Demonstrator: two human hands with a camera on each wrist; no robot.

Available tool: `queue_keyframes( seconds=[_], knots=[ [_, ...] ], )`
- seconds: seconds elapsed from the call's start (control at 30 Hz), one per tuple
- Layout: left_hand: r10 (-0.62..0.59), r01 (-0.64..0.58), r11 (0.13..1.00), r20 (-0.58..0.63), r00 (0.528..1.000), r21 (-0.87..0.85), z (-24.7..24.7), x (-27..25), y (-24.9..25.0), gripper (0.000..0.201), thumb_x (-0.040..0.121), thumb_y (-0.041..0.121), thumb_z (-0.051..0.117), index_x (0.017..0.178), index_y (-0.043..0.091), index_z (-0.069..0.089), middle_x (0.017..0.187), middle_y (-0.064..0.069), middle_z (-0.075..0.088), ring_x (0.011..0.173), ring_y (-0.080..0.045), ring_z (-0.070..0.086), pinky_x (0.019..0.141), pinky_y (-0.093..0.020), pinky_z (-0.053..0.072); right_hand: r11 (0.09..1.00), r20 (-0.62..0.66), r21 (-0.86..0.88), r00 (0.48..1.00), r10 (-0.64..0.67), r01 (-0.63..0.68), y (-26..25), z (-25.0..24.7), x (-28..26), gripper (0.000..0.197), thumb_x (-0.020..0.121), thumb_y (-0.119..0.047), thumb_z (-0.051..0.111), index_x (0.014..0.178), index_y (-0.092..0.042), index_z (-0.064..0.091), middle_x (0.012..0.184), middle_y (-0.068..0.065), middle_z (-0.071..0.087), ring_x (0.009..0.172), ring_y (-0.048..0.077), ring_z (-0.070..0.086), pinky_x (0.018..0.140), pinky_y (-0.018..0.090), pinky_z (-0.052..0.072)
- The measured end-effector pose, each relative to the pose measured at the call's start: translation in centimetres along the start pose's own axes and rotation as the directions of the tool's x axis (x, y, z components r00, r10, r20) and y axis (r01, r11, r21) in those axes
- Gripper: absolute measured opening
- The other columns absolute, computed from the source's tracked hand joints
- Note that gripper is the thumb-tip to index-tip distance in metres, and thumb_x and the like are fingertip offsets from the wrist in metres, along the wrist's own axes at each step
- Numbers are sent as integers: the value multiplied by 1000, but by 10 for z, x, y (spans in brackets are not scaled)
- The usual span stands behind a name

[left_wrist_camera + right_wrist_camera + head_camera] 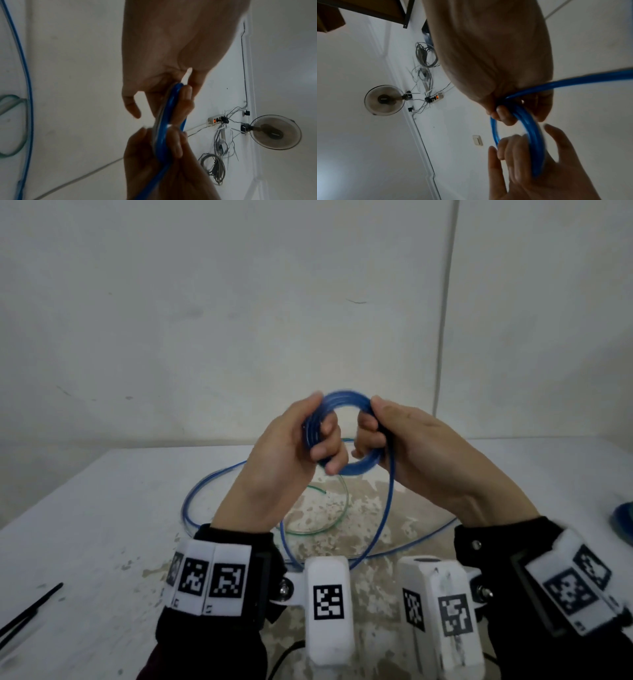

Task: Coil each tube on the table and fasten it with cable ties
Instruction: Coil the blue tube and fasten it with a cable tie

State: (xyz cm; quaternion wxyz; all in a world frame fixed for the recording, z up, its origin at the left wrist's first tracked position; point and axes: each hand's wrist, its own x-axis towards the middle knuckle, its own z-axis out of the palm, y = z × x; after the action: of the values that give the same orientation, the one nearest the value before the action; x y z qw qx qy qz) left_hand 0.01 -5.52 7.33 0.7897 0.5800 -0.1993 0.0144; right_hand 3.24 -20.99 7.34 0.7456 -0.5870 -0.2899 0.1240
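Fingers of the left hand curl round the left side of the blue tube coil; the right hand clenches its right side, fingers wrapped through the ring. The coil is held upright in the air above the table. The uncoiled blue tube hangs from the right hand and loops across the table, beside a clear green-tinted tube. Black cable ties lie at the near left.

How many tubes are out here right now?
3, perhaps more out of frame. The blue tube is coiled between both hands, its slack on the table; a clear green tube lies beneath; another blue coil sits far right.
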Motion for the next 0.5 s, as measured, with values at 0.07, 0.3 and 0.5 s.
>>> queue_keyframes(
  seconds=[0.07, 0.3, 0.5],
  knots=[
    [-50, 45, 993, 43, 998, 111, -5, -3, 2, 36, 95, 33, 36, 66, 13, 38, 48, 3, 25, 43, -13, 31, 51, -22, 30, 996, 19, -83, 999, 33, -31, 0, -2, -2, 36, 103, -26, 28, 73, -13, 44, 57, -7, 38, 62, 12, 37, 76, 29, 37],
    [13, -21, 990, 59, 998, 142, -8, -6, 7, 32, 97, 29, 38, 69, 15, 35, 52, 7, 20, 45, -9, 21, 47, -17, 23, 996, 21, -74, 998, 59, -57, -3, 5, -4, 38, 103, -26, 30, 73, -11, 48, 57, -5, 42, 62, 12, 42, 77, 28, 49],
    [132, -96, 973, -163, 978, 211, 7, -4, 3, 36, 101, 28, 38, 67, 15, 34, 52, 8, 21, 45, -8, 19, 47, -18, 20, 996, -27, -79, 998, 48, -50, -5, 7, -4, 40, 101, -29, 34, 84, -8, 64, 72, 6, 67, 72, 15, 60, 76, 29, 57]
  ],
)
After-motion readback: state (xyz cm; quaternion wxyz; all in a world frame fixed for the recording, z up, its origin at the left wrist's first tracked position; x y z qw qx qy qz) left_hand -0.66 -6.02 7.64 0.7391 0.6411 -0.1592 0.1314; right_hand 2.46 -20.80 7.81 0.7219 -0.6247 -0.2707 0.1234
